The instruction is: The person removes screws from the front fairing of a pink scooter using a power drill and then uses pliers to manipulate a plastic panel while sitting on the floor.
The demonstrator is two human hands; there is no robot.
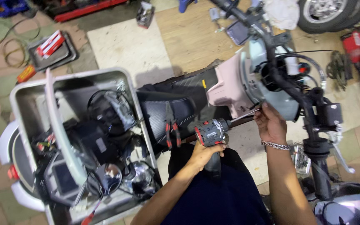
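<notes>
My left hand (205, 152) grips the handle of a grey and red cordless drill (210, 131) held level. Its long bit (243, 116) points right, toward the pink and pale blue front panel (230, 89) of a scooter. My right hand (271, 123), with a metal bracelet at the wrist, pinches the tip of the bit where it meets the panel's lower edge. Red-handled pliers (171, 129) lie on the black scooter seat (167, 106) just left of the drill.
A grey storage box (21, 89) at left holds mirrors, cables and removed parts. The black handlebar with brake lever (319, 121) stands to the right. A tyre (330, 14), a red can (354, 43) and a tray with a red box (51, 48) lie on the floor.
</notes>
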